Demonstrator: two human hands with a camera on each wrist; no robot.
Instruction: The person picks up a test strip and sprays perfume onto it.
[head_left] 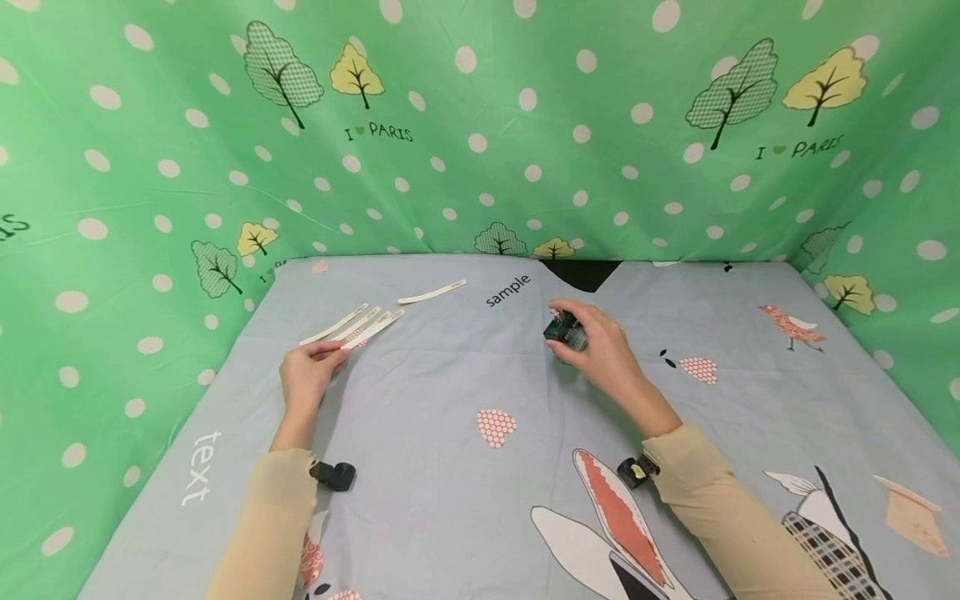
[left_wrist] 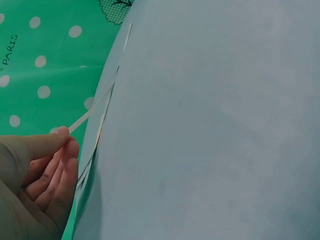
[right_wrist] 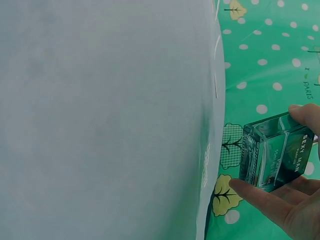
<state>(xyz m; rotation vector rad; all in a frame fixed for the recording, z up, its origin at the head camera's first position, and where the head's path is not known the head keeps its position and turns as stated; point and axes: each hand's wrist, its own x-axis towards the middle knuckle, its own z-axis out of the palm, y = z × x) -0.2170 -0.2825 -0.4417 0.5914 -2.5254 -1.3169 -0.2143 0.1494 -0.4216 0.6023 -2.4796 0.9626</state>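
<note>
My left hand (head_left: 311, 371) pinches the near end of a thin white paper strip (head_left: 375, 328) between thumb and fingertips. In the left wrist view, that paper strip slants up from the fingertips of my left hand (left_wrist: 47, 175). Two more white strips lie just beyond it on the cloth, side by side. In my right hand (head_left: 603, 346) is a small dark green glass perfume bottle (head_left: 574, 335). The right wrist view shows the perfume bottle (right_wrist: 272, 152) tilted, its pale lettering sideways, with thumb and fingers at its opposite edges.
A separate white strip (head_left: 432, 292) lies farther back, left of the printed word "sample". Grey-blue printed cloth (head_left: 442, 492) covers the table. Behind and at both sides hangs a green dotted curtain (head_left: 450, 108). Each wrist wears a small black camera (head_left: 333, 475).
</note>
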